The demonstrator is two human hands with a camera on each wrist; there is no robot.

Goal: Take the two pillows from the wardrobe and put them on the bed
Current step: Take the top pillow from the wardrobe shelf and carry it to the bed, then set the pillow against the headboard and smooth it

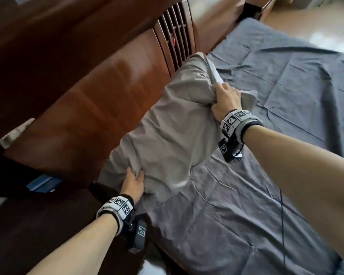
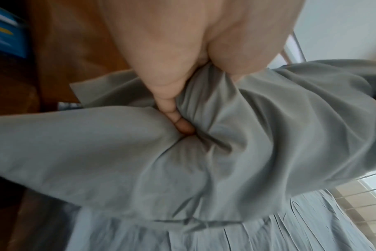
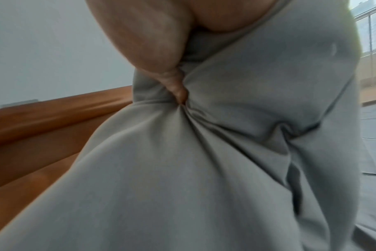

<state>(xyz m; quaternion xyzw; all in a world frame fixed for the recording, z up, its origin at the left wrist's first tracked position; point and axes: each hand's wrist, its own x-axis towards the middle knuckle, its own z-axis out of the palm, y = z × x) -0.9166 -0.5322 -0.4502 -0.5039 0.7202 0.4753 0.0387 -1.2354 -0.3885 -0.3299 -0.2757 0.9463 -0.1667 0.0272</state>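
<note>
A grey pillow (image 1: 167, 128) lies along the head end of the bed (image 1: 246, 195), against the brown wooden headboard (image 1: 99, 100). My left hand (image 1: 134, 179) grips its near corner, with fingers dug into bunched fabric (image 2: 182, 129). At the far end my right hand (image 1: 224, 98) grips a fold of the pillow's cover (image 3: 180, 95). The pillow (image 2: 182, 169) fills most of the left wrist view, and the same pillow (image 3: 204, 169) fills the right wrist view. Only one pillow shows; the wardrobe is out of view.
A wrinkled blue-grey sheet (image 1: 286, 86) covers the mattress to the right of the pillow. The headboard has a slatted section (image 1: 175, 36). A blue object (image 1: 42, 182) sits low beside the bed on the left. Light floor (image 1: 316, 26) shows beyond the bed.
</note>
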